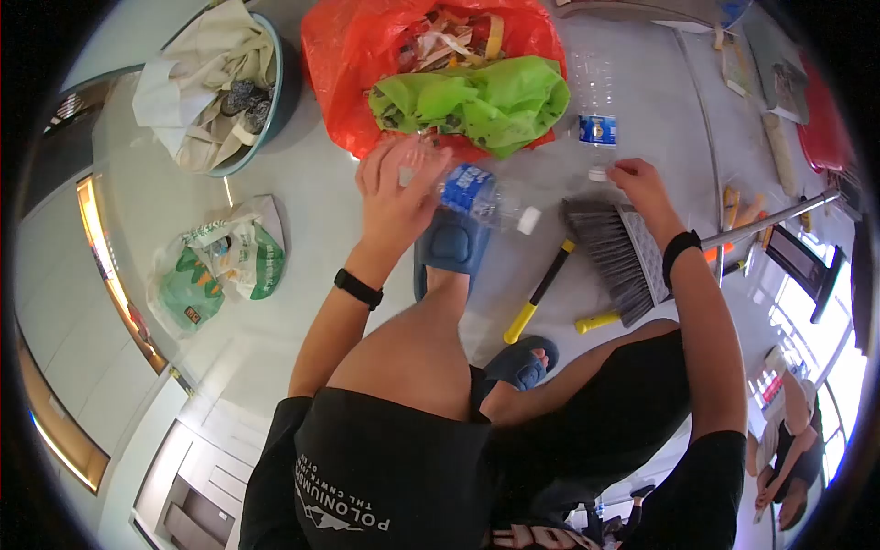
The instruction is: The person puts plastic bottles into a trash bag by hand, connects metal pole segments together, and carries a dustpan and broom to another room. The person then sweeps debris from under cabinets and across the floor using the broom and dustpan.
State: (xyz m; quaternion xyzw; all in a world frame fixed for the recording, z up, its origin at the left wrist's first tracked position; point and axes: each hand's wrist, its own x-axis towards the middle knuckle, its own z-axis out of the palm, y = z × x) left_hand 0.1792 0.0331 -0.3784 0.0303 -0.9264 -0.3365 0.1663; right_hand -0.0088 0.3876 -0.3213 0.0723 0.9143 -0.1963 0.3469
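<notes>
First bottle (466, 188): located above the floor (321, 229) at the near edge of the red bag (335, 92), its white cap pointed to the right and toward the person. It is gripped near its base by the left hand (399, 183), fingers curled round the plastic; the neck is thereby left free. Whether any floor contact is made cannot be told.

Second bottle (598, 128): placed just beyond the red bag's right edge, cap end nearest the person, probably why it is met at the cap by the right hand (644, 192). Fingertips are brought together at the cap's edge; whether it is pinched cannot be told.

Pose: both forearms are extended forward past the bent knees, the left wrist bent inward, the right hand angled left.

Outward: the green bag (477, 101) is draped over the red bag's near side, scraps partly exposed behind. The broom (614, 261) is laid under the right wrist; the basin (282, 92) is set toward the floor's far left corner.
</notes>
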